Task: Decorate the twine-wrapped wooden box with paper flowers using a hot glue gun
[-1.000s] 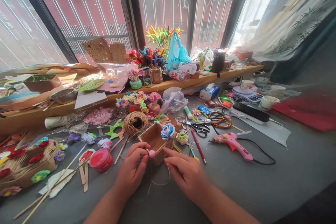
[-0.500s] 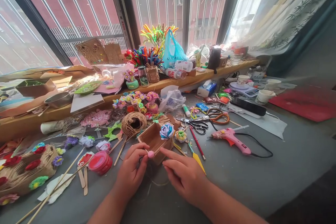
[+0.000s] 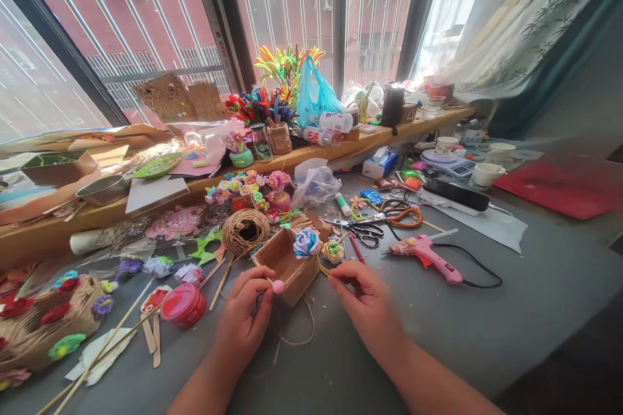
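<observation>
My left hand (image 3: 247,311) is closed, its thumb and fingers around a small pink ball (image 3: 278,286) at the near left corner of an open brown box (image 3: 302,279). Whether those fingers also grip the box wall, I cannot tell. A blue and white paper flower (image 3: 306,244) sits on the box's right rim. My right hand (image 3: 367,298) hovers right of the box, thumb and fingertips pinched together beside the end of a thin yellowish stick. What lies in that pinch is too small to make out. A loose string (image 3: 311,331) curls on the table below the box.
A pink glue gun (image 3: 428,253) with a black cord lies to the right. Scissors (image 3: 365,233) and a red pencil (image 3: 357,248) are behind my right hand. A twine roll (image 3: 246,231) stands behind the box, and a red tub (image 3: 183,305) sits on the left.
My right hand has moved right, away from the box rim, and its outstretched index finger has drawn into a pinch. My left hand stays with the pink ball at the box corner.
</observation>
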Demonstrator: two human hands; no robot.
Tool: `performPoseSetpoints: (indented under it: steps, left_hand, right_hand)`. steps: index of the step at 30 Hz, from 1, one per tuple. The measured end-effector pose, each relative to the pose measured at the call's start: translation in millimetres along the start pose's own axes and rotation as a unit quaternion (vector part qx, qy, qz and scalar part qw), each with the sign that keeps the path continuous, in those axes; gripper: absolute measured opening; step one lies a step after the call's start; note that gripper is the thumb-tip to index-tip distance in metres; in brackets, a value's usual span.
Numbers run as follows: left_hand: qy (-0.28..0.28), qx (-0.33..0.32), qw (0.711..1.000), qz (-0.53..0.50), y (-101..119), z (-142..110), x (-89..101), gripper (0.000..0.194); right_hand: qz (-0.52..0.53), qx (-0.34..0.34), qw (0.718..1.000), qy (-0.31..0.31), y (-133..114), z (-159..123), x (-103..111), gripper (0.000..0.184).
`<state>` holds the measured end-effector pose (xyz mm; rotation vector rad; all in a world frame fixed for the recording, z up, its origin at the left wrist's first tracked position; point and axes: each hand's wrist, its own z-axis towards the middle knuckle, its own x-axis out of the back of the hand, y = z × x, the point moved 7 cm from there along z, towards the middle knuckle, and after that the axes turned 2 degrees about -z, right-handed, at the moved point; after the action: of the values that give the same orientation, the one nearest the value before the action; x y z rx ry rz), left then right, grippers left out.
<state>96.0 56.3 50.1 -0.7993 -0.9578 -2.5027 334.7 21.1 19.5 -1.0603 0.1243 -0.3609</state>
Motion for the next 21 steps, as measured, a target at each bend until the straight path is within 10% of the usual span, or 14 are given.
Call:
performPoseSetpoints:
  steps: [21]
  left_hand:
    - [0.064, 0.011, 0.997, 0.043, -1, 1, 17.8, 0.01]
  right_hand:
    - [0.105, -0.202, 0.956, -0.187, 21, -15, -36, 0.02]
